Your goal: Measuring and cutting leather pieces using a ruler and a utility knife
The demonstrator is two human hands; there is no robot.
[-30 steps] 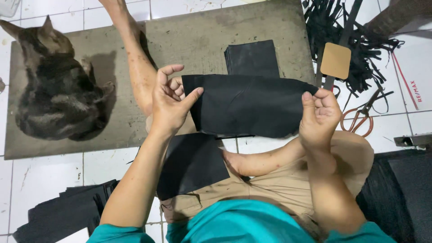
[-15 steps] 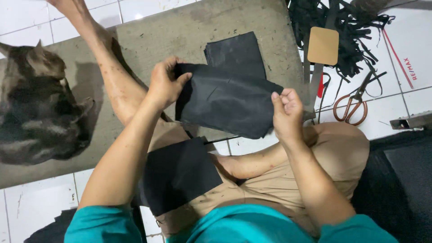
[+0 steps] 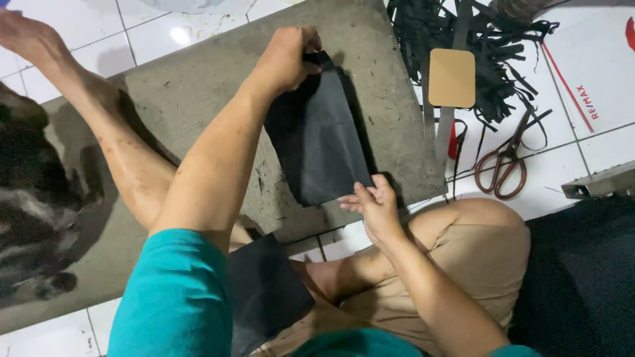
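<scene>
Black material is seen nearest the camera: a dark square piece (image 3: 264,294) lies on the person's lap, partly under the teal sleeve of the left arm. Just beyond it, the right hand (image 3: 374,205) is closed in a pinch on the near corner of a black sheet (image 3: 321,142), close to the near edge of a grey mat (image 3: 198,86) spread on the white tiled floor. The sheet is stretched away from the body over the mat, and its far end is gripped by the left hand (image 3: 288,56), fingers curled tight around it, near the mat's far edge. A bare leg is laid across the left part of the mat, and a dark cat (image 3: 30,211) rests at the mat's left edge. Off the mat's right edge, scissors with brown handles (image 3: 506,165) are lying on the tiles, and farther off a tan rectangular block (image 3: 452,77) is set against a heap of black strips (image 3: 489,46).
</scene>
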